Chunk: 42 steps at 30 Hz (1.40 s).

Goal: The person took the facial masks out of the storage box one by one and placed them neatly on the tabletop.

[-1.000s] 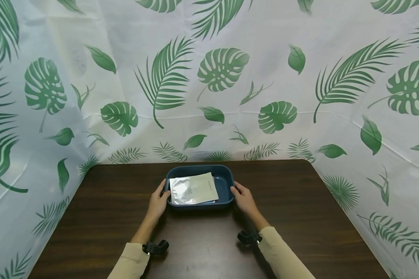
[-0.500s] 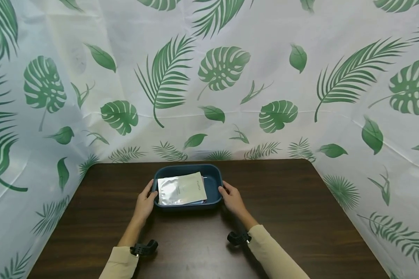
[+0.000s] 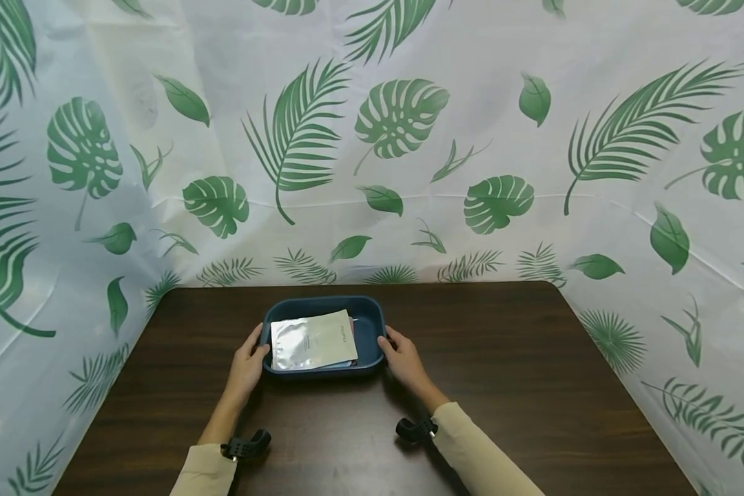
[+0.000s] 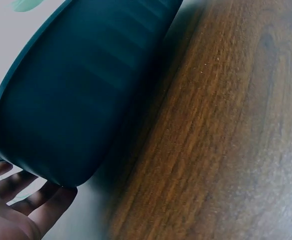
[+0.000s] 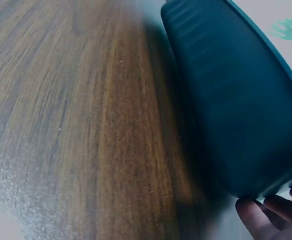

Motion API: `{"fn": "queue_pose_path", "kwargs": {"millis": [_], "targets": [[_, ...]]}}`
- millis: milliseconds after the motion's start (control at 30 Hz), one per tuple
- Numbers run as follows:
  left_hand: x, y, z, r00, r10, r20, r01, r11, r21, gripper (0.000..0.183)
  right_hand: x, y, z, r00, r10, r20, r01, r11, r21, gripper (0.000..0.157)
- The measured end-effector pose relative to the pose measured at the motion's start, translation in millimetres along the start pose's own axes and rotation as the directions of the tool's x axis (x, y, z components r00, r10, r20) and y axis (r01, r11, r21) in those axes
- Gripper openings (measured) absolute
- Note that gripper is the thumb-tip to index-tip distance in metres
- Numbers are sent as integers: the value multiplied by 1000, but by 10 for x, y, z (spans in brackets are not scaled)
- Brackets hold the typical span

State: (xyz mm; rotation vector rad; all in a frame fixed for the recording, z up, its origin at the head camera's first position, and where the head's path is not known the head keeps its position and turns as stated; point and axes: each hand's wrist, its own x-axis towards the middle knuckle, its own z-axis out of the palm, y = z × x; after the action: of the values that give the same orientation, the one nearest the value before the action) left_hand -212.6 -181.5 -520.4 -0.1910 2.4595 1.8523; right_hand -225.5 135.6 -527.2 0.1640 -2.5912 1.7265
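A dark blue rectangular tub (image 3: pixel 368 337) with rounded corners is near the back of the table, left of centre in the head view. Flat sachets lie in it; the top one is a silver and cream packet (image 3: pixel 313 341) with small print, over others mostly hidden. My left hand (image 3: pixel 246 365) grips the tub's left end, thumb at the rim. At the right end my right hand (image 3: pixel 404 362) holds it the same way. Both wrist views show fingertips against the lower part of the tub's ends. Whether its base touches the table I cannot tell.
The dark wood table (image 3: pixel 502 358) has its rounded back corners near a white cloth (image 3: pixel 421 227) printed with green leaves. This cloth hangs behind and along both sides. A black band (image 3: pixel 246 446) is on each wrist.
Both hands have moved the tub to the left, and lately slightly nearer to me. The sachets have travelled with it, and the grip looks the same. The head view has shifted a little.
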Motion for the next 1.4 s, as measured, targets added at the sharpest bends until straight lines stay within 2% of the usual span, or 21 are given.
{"fn": "queue_pose_path", "kwargs": {"millis": [200, 433, 600, 800, 1033, 1167, 1400], "targets": [[18, -80, 18, 1000, -5, -2, 5, 1000, 2, 55, -4, 49, 19, 1000, -7, 6, 7, 999, 36, 44], [36, -64, 18, 1000, -19, 1, 19, 1000, -6, 55, 2, 66, 16, 999, 30, 12, -31, 995, 95, 43], [57, -89, 10, 1000, -16, -22, 16, 1000, -14, 54, 18, 78, 32, 999, 34, 11, -35, 992, 123, 43], [56, -70, 15, 997, -35, -71, 34, 999, -11, 49, 13, 104, 22, 998, 54, 14, -55, 993, 108, 44], [89, -63, 67, 988, -51, -142, 42, 997, -66, 46, 46, 67, -45, 997, 69, 28, -70, 996, 46, 44], [83, -61, 68, 986, -58, -159, 44, 995, -85, 46, 78, 51, -72, 995, 81, 57, -81, 997, -1, 46], [69, -66, 71, 984, -51, -173, 39, 997, -72, 45, 119, -7, -154, 993, 87, 83, -85, 996, -24, 41]]}}
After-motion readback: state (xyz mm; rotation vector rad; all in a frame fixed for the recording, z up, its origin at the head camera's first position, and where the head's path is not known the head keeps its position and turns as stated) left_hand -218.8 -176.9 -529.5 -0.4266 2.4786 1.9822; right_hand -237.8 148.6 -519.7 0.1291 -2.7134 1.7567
